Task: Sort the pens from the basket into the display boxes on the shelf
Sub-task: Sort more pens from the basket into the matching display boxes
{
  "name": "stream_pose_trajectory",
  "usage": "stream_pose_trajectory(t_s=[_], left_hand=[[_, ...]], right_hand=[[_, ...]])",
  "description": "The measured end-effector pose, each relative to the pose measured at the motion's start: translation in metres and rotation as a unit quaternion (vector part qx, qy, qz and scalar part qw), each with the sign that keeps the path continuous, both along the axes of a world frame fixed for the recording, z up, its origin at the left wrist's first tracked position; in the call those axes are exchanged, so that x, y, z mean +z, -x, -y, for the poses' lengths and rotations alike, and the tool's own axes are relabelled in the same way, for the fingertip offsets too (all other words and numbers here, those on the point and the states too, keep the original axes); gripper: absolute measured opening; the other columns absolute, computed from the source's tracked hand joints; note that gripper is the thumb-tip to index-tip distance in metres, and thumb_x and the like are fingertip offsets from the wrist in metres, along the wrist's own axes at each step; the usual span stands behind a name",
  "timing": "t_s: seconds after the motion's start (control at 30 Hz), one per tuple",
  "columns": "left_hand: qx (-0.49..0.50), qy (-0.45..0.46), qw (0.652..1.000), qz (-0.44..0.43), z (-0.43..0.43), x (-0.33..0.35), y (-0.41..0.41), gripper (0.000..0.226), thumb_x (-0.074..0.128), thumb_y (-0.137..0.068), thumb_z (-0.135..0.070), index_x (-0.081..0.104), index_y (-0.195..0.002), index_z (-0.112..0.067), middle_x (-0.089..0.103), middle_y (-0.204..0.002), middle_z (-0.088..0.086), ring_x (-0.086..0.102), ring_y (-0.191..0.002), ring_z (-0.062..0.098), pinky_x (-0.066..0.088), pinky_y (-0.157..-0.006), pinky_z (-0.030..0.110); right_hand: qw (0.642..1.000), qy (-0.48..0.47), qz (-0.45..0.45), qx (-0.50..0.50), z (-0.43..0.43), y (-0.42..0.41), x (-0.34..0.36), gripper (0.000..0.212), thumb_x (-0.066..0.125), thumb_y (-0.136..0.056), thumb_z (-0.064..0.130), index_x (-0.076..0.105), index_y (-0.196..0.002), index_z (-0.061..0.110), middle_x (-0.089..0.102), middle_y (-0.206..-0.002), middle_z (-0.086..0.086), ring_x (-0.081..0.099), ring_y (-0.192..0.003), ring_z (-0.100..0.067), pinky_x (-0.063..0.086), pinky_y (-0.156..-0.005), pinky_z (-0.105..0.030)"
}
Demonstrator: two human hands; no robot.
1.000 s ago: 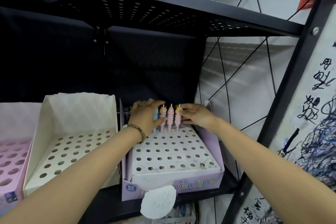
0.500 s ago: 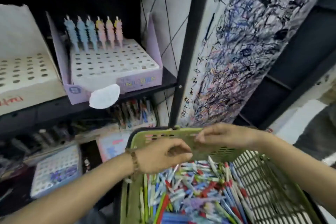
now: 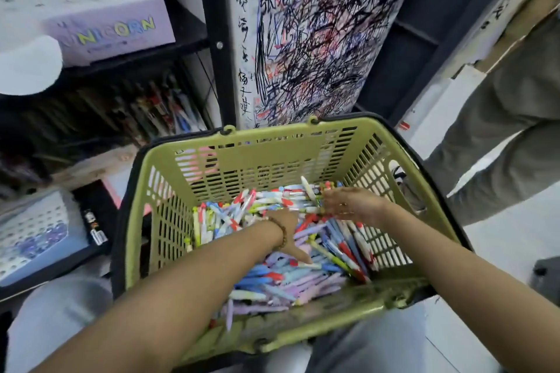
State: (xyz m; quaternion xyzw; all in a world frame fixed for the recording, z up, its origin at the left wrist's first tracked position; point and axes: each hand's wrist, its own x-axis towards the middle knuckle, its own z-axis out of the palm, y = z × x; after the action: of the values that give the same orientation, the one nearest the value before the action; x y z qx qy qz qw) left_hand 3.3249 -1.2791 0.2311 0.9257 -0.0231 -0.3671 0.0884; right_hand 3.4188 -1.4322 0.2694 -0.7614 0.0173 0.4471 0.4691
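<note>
So we're at the picking step: both hands are down in the green basket (image 3: 272, 157), rooting through the pens (image 3: 272, 278). Our left hand (image 3: 288, 227) has its thumb sticking out toward us, but the fingers are hidden beyond the palm in the pile, so we can't tell if it has hold of one. Our right hand (image 3: 348, 206), just to the right of the left and a bit farther out, lies on the pens with fingers loosely spread and nothing pinched that we can see.

The basket is stuffed: blue, lilac, white and red-tipped pens lying every which way under and around both hands. The purple display box (image 3: 115, 30) sits well up and left of the left hand, and the part in view shows empty holes.

Next up, we reckon: single out matching pens, get a proper grip, and lift them up to that box.
</note>
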Motion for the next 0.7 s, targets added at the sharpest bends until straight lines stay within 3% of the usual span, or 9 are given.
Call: stream_pose_trajectory(t_s=[0.1, 0.2, 0.3, 0.4, 0.47, 0.53, 0.6, 0.63, 0.7], left_hand=[[0.029, -0.018, 0.999, 0.042, 0.009, -0.015, 0.000, 0.093, 0.060, -0.072, -0.072, 0.041, -0.135, -0.006, 0.053, -0.124, 0.014, 0.056, -0.104, 0.029, 0.048, -0.082, 0.040], [0.039, -0.021, 0.998, 0.043, 0.021, -0.023, 0.003, 0.100, 0.059, -0.077, -0.066, 0.019, -0.149, -0.010, 0.033, -0.148, 0.015, 0.045, -0.125, 0.032, 0.043, -0.093, 0.041], [0.027, -0.017, 0.998, 0.048, 0.029, -0.019, 0.002, 0.080, 0.062, -0.081, -0.057, 0.034, -0.140, -0.012, 0.060, -0.114, 0.012, 0.058, -0.092, 0.026, 0.046, -0.082, 0.039], [0.023, 0.000, 0.999, 0.024, 0.029, -0.014, 0.003, 0.057, 0.063, -0.082, -0.051, 0.047, -0.125, -0.018, 0.044, -0.066, 0.004, 0.040, -0.054, 0.016, 0.044, -0.059, 0.035], [0.040, 0.027, 0.999, -0.004, 0.020, -0.009, 0.006, 0.047, 0.062, -0.084, -0.050, 0.050, -0.111, -0.014, 0.037, -0.063, 0.003, 0.033, -0.051, 0.014, 0.043, -0.053, 0.034], [0.103, 0.092, 0.990, -0.015, 0.003, 0.003, 0.010, 0.043, 0.065, -0.082, -0.050, 0.049, -0.104, -0.016, 0.043, -0.068, 0.005, 0.035, -0.053, 0.012, 0.037, -0.046, 0.025], [0.169, 0.162, 0.972, 0.006, -0.018, 0.017, 0.015, 0.030, 0.069, -0.081, -0.045, 0.052, -0.097, -0.026, 0.052, -0.072, 0.012, 0.038, -0.053, 0.012, 0.033, -0.043, 0.021], [0.199, 0.188, 0.961, 0.028, -0.030, 0.023, 0.019, 0.025, 0.071, -0.081, -0.041, 0.050, -0.080, -0.028, 0.051, -0.067, 0.010, 0.039, -0.052, 0.013, 0.033, -0.042, 0.019], [0.250, 0.221, 0.940, 0.074, -0.051, 0.036, 0.029, 0.043, 0.073, -0.079, -0.035, 0.039, -0.059, -0.020, 0.044, -0.056, 0.001, 0.040, -0.049, 0.013, 0.030, -0.042, 0.018]], right_hand=[[1.000, -0.010, -0.009, -0.001, 0.001, -0.005, -0.001, 0.034, 0.050, -0.096, 0.010, 0.051, -0.127, -0.004, 0.062, -0.109, -0.020, 0.058, -0.082, -0.021, 0.048, -0.078, -0.029], [0.998, -0.046, -0.011, -0.035, -0.005, -0.012, 0.001, 0.030, 0.049, -0.097, 0.013, 0.052, -0.123, -0.001, 0.062, -0.091, -0.008, 0.059, -0.076, -0.019, 0.050, -0.075, -0.029], [0.998, -0.049, -0.001, -0.043, -0.008, -0.015, 0.002, 0.029, 0.049, -0.097, 0.014, 0.054, -0.123, 0.002, 0.064, -0.095, -0.007, 0.060, -0.077, -0.017, 0.053, -0.067, -0.024], [0.997, -0.053, 0.017, -0.051, -0.007, -0.018, 0.007, 0.031, 0.048, -0.098, 0.015, 0.054, -0.126, 0.003, 0.062, -0.116, -0.014, 0.061, -0.089, -0.021, 0.053, -0.076, -0.027], [0.996, -0.065, 0.024, -0.057, -0.006, -0.017, 0.012, 0.034, 0.047, -0.098, 0.014, 0.052, -0.128, 0.002, 0.060, -0.120, -0.017, 0.060, -0.094, -0.023, 0.051, -0.087, -0.032], [0.995, -0.077, 0.039, -0.040, -0.005, -0.015, 0.020, 0.032, 0.046, -0.098, 0.015, 0.053, -0.127, 0.003, 0.060, -0.124, -0.018, 0.062, -0.101, -0.027, 0.048, -0.095, -0.036], [0.994, -0.091, 0.063, -0.005, -0.005, -0.011, 0.032, 0.027, 0.046, -0.098, 0.017, 0.057, -0.121, 0.008, 0.061, -0.126, -0.016, 0.063, -0.106, -0.026, 0.052, -0.089, -0.031], [0.992, -0.101, 0.079, 0.010, -0.008, -0.008, 0.039, 0.026, 0.047, -0.098, 0.019, 0.059, -0.119, 0.010, 0.063, -0.122, -0.013, 0.065, -0.100, -0.022, 0.054, -0.083, -0.027], [0.985, -0.116, 0.120, 0.039, -0.015, -0.003, 0.053, 0.028, 0.052, -0.095, 0.022, 0.060, -0.119, 0.010, 0.068, -0.113, -0.008, 0.067, -0.089, -0.015, 0.056, -0.076, -0.023]])
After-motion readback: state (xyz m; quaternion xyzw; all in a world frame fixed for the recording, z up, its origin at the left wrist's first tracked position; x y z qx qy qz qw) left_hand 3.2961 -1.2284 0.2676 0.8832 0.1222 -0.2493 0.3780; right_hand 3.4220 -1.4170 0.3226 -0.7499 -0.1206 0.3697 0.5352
